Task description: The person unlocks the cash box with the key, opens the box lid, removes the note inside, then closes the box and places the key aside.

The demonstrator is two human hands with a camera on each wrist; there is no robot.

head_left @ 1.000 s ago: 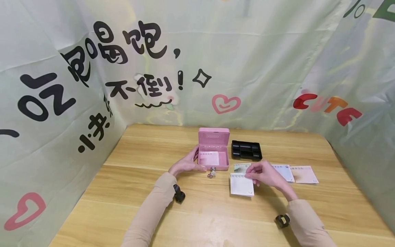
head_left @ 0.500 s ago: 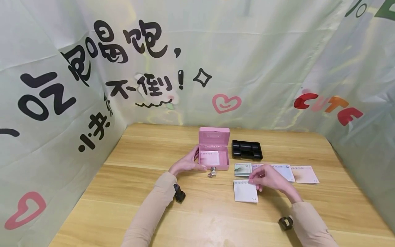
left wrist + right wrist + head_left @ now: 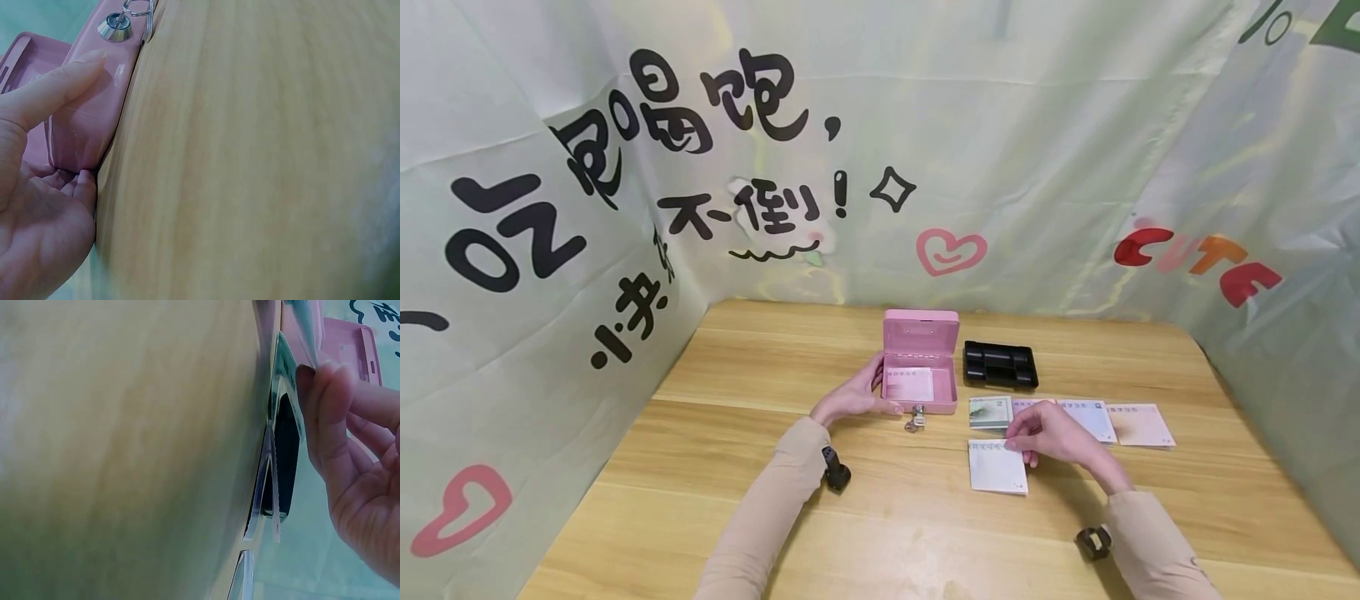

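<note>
Behind the pink cash box (image 3: 943, 385), the cloth backdrop (image 3: 1030, 150) reads "CUTE" on the box's right. The left hand (image 3: 852, 397) still grips the box's left end, thumb on the front, other fingers partly hidden. Right of the box, the right hand (image 3: 1048, 432) pinches a pale folded banknote (image 3: 996, 468), now clear of the green banknote (image 3: 990, 413) it partly hid a second ago. The small print is illegible.

1. One pink box (image 3: 921, 333) is standing there!
2. One black tray (image 3: 1000, 365) is lying beside it.
3. Six notes (image 3: 996, 471) are showing: one inside, five right of the box!
4. One lock (image 3: 114, 29) is fronting it.
5. Two hands (image 3: 1048, 433) are working!
</note>
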